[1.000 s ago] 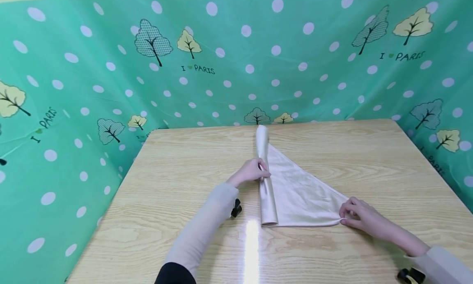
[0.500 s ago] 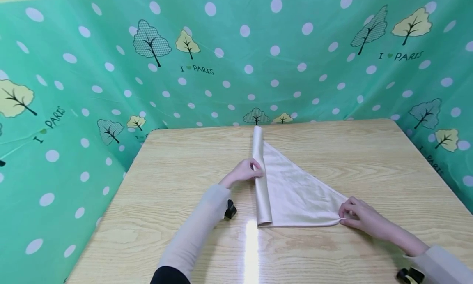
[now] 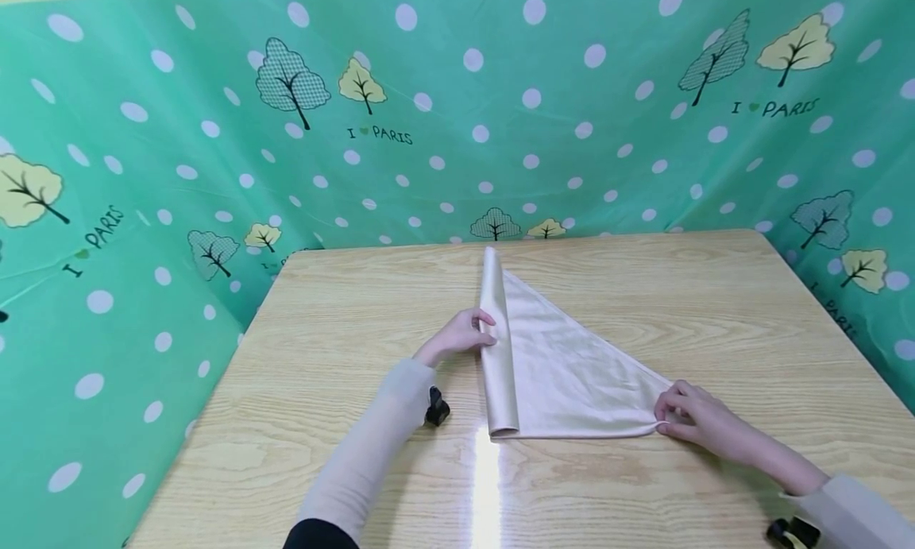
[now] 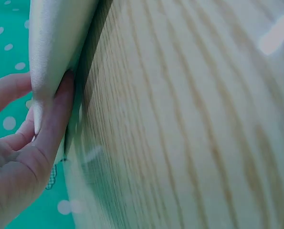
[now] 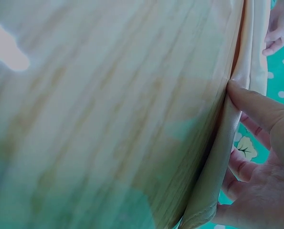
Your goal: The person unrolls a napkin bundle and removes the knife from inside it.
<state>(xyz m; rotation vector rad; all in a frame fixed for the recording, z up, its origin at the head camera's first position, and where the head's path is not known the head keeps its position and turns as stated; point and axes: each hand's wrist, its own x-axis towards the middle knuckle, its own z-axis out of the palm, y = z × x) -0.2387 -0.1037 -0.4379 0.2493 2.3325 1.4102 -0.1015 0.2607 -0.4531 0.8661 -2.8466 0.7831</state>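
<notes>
A pale cream cloth [image 3: 572,358] with a soft sheen lies on the wooden table, roughly triangular, its left side turned over into a loose roll [image 3: 498,350]. My left hand [image 3: 461,332] grips that roll about midway along its length. In the left wrist view the cloth's edge passes between the thumb and fingers [image 4: 51,129]. At the cloth's near right corner, my right hand [image 3: 704,423] pinches the edge between thumb and fingers. The right wrist view shows the thumb [image 5: 256,102] pressed on the cloth's hem, with the other fingers partly hidden behind it.
The light wooden table [image 3: 322,318] spreads around the cloth, with a bright glare streak near its front. Behind and to the left hangs a green dotted curtain [image 3: 429,72] printed with trees. A small black device [image 3: 437,407] sits at my left wrist.
My left hand has moved a little to the left, drawing the rolled side of the cloth with it, so the cloth has grown wider. My right hand has stayed in place.
</notes>
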